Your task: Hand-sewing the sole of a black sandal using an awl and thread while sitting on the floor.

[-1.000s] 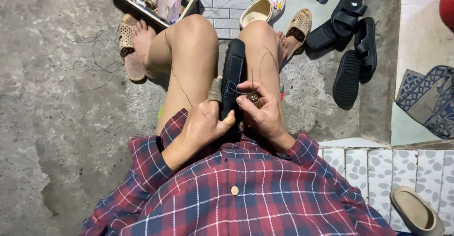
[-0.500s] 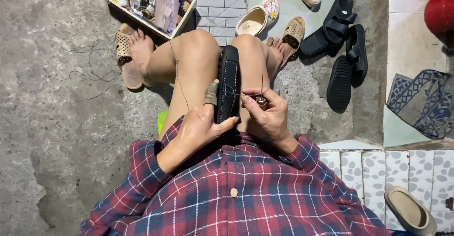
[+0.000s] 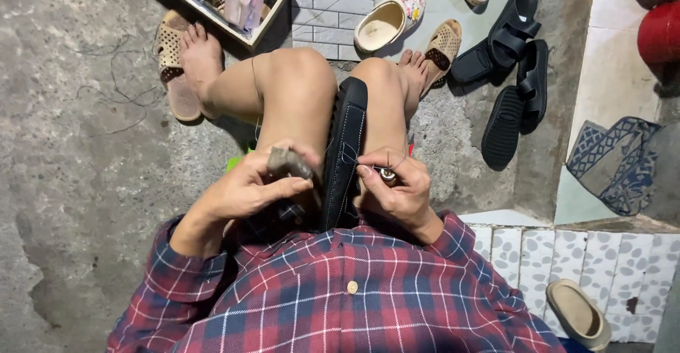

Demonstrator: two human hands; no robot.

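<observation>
A black shoe point(image 3: 345, 147) with pale stitching stands on edge, clamped between my bare knees. My left hand point(image 3: 248, 186) sits just left of the shoe and pinches a small grey-brown block point(image 3: 287, 162) between thumb and fingers. My right hand point(image 3: 397, 186) rests against the shoe's right side, closed on a small metal-tipped tool point(image 3: 387, 175). A thin thread point(image 3: 255, 105) runs up along my left leg. Below both hands lies my red and blue plaid shirt point(image 3: 340, 289).
A wooden box point(image 3: 265, 20) of small supplies stands at the top left. My feet rest on tan sandals point(image 3: 170, 63). Black sandals point(image 3: 506, 70), a cream clog point(image 3: 386, 24), a patterned cloth point(image 3: 613, 162) and a beige slipper point(image 3: 577, 314) lie around. Loose threads point(image 3: 113, 91) lie on the concrete.
My left hand has come off the shoe's side and lifted slightly, now showing the small block between its fingers. The right hand stays at the shoe with the tool.
</observation>
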